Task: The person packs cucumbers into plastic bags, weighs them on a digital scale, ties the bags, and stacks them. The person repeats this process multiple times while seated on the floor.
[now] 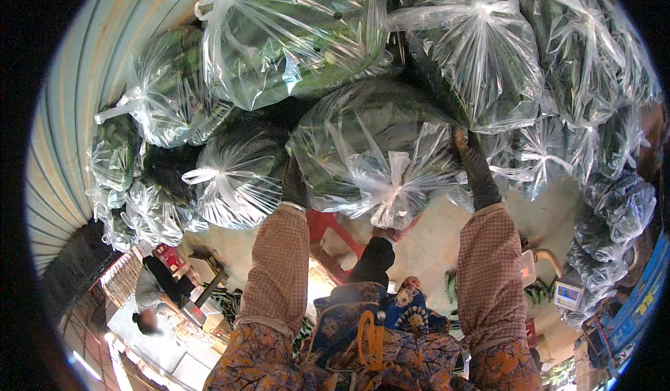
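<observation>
Both of my hands, in dark gloves, are on a large clear plastic bag (377, 145) of green produce with a knotted top. At its left side is my left hand (294, 181), its fingers hidden by the bag. Against the right side lies my right hand (473, 168), fingers partly hidden behind the film. The bag is between my hands, above a red stool or frame (335, 234). Checked sleeve covers reach to my wrists.
Tied clear bags of green produce (293, 35) are stacked in front and to both sides. A corrugated metal wall (68, 129) stands left. A person (157, 291) is at the lower left. A boxed scale-like device (568, 295) and a blue vehicle-like panel (636, 312) are at right.
</observation>
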Demonstrator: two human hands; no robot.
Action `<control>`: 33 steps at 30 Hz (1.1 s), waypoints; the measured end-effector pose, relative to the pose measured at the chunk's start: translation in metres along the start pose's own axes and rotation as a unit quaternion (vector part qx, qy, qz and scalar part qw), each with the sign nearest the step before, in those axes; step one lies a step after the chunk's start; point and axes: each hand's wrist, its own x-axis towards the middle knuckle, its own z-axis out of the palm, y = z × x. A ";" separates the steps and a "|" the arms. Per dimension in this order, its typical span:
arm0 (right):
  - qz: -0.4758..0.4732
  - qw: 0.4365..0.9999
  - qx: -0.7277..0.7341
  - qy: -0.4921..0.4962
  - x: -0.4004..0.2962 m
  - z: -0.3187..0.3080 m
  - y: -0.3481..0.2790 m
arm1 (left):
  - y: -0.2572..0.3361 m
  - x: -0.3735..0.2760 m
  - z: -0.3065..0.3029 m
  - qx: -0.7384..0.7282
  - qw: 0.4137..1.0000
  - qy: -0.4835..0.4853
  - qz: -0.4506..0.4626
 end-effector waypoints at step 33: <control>-0.050 0.972 -0.217 0.074 -0.024 0.023 -0.046 | -0.006 0.000 0.111 0.773 0.492 0.198 0.347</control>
